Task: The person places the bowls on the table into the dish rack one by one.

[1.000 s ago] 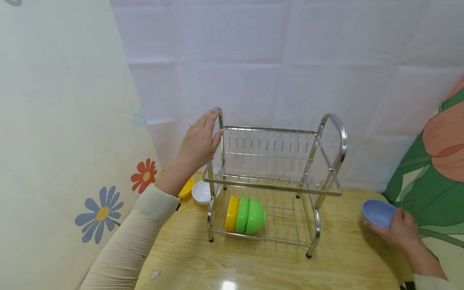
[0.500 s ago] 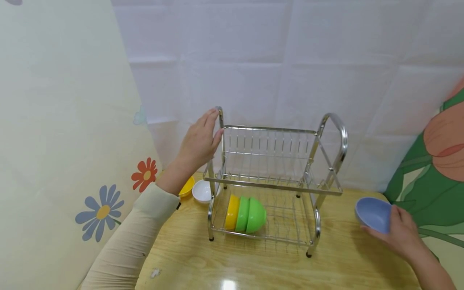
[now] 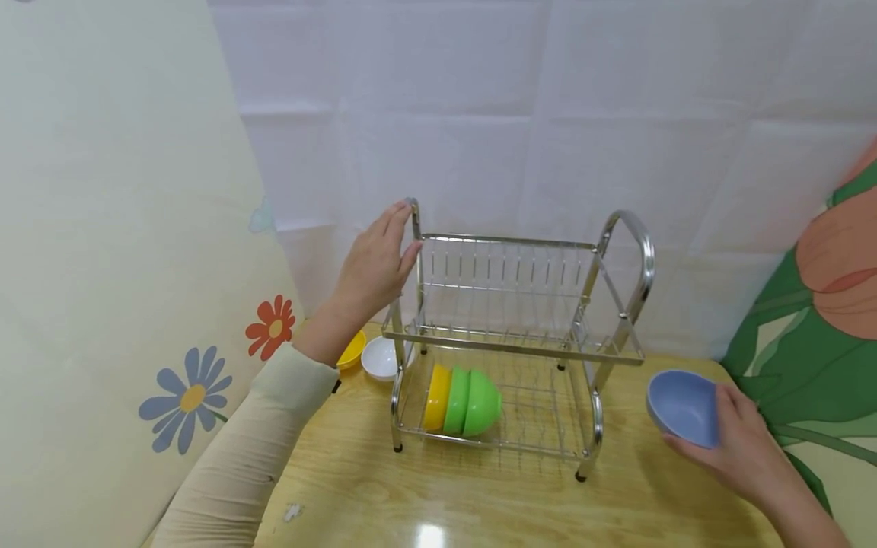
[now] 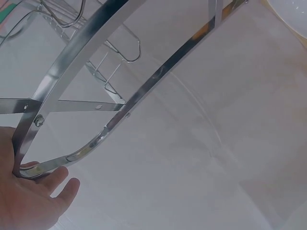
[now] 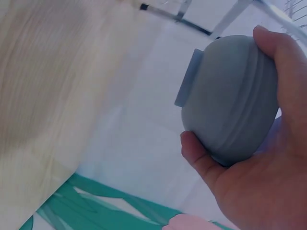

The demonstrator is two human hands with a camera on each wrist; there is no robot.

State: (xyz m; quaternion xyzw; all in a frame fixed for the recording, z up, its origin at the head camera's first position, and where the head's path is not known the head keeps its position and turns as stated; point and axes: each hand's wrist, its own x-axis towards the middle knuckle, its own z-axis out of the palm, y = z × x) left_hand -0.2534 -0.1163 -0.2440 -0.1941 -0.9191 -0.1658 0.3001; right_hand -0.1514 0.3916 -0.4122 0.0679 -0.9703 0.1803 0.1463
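A two-tier chrome dish rack (image 3: pixel 510 352) stands on the wooden table. My left hand (image 3: pixel 377 262) holds the top bend of its left side frame (image 4: pixel 43 168), thumb on the inner side and fingers over the bar. To the right of the rack, my right hand (image 3: pixel 740 445) grips a blue bowl (image 3: pixel 685 407) by its side. The right wrist view shows the bowl's ridged outside (image 5: pixel 235 96) and foot ring, with thumb and fingers spread around it. On the lower tier, a yellow bowl (image 3: pixel 437 397) and two green bowls (image 3: pixel 483 403) stand on edge, nested together.
Left of the rack, behind my left forearm, a white bowl (image 3: pixel 379 358) and a partly hidden yellow bowl (image 3: pixel 352 350) sit on the table (image 3: pixel 370 495). A pale cloth backdrop (image 3: pixel 479 122) hangs close behind, with flower-printed cloth at both sides.
My right hand has carried the blue bowl leftward, nearer to the rack. My left hand has stayed on the rack's side frame, and the nested bowls have not moved.
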